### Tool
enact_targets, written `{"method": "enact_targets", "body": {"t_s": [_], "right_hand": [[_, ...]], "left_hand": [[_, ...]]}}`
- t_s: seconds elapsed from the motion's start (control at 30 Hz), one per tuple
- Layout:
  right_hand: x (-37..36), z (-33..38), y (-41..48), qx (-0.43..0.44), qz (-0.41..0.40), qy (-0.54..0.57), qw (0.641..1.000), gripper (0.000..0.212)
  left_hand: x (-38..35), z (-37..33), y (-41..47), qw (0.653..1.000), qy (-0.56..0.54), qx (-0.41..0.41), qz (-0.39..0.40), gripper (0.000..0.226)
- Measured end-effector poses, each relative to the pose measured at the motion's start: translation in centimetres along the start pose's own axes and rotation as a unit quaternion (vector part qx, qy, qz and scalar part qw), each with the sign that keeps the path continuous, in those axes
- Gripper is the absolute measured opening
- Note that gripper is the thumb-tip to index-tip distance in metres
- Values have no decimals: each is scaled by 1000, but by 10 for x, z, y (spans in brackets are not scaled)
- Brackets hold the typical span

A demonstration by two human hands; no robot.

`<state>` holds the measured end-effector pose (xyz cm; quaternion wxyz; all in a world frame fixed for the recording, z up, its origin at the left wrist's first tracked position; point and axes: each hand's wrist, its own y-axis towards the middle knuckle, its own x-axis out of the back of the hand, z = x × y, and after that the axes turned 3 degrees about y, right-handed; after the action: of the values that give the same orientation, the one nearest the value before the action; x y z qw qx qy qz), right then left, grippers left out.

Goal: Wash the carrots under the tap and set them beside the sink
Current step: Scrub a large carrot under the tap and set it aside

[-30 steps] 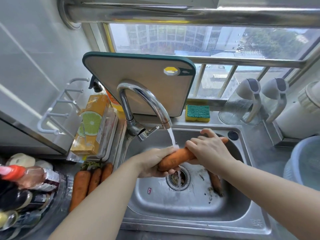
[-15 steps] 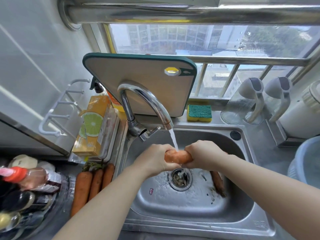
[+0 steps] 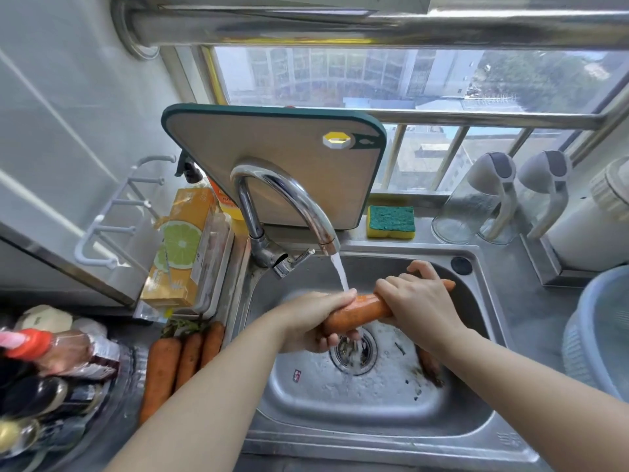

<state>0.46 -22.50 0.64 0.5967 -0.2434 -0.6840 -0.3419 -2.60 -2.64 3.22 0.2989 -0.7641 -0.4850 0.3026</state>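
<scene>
3 carrots L of sink; board behind tap.

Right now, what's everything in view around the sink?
sink: 1, steel, centre
tap: 1, chrome, running, behind basin
held carrot: 1, orange, under the stream
counter carrots: 3, orange, left of sink
basin carrot: 1, dull orange, sink's right side
cutting board: 1, beige, behind tap
sponge: 1, green-yellow, back ledge
jugs: 2, clear, right ledge
left hand: 1, grip on held carrot's thick end
right hand: 1, grip on its thin end
</scene>
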Motion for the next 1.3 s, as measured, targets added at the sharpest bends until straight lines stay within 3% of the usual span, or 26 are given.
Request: {"method": "enact_targets", "body": {"t_s": [0.1,0.2,0.27,0.33,0.43,0.5,0.57,0.73,0.77,0.9,1.1,1.2,1.3], "right_hand": [[2,-1,0,-27,-45,-23,998,34],[1,-1,-1,-30,-53,-25,998,31],[1,-1,-1,-42,-26,-17,999,28],[5,1,0,-56,48,16,997,22],[14,4,2,-48,179,63,981,18],[19,5,5,-56,221,103,968,17],[20,4,8,-78,250,157,952,10],[23,-2,19,-160,391,328,845,16],[24,-1,21,-164,386,320,850,16],[27,9,23,-128,255,160,945,12],[19,11,9,-143,159,119,970,5],[18,10,3,-129,137,91,978,7],[17,6,0,-150,159,91,972,5]], "left_hand": [[-1,3,0,979,-195,33,57,37],[-5,4,1,977,-210,17,25,27],[-9,4,3,987,-153,-15,-35,22],[-8,8,8,992,0,-79,-102,21],[-2,12,9,955,214,-161,-129,18],[0,12,5,945,241,-182,-125,15],[1,13,5,924,298,-196,-134,31],[-2,15,3,897,333,-229,-178,43],[-2,17,4,899,310,-238,-197,40],[-8,17,8,903,172,-265,-292,21],[-21,9,15,901,166,-200,-346,41],[-19,9,21,935,86,-120,-322,36],[-22,9,15,976,-58,-95,-189,29]]}}
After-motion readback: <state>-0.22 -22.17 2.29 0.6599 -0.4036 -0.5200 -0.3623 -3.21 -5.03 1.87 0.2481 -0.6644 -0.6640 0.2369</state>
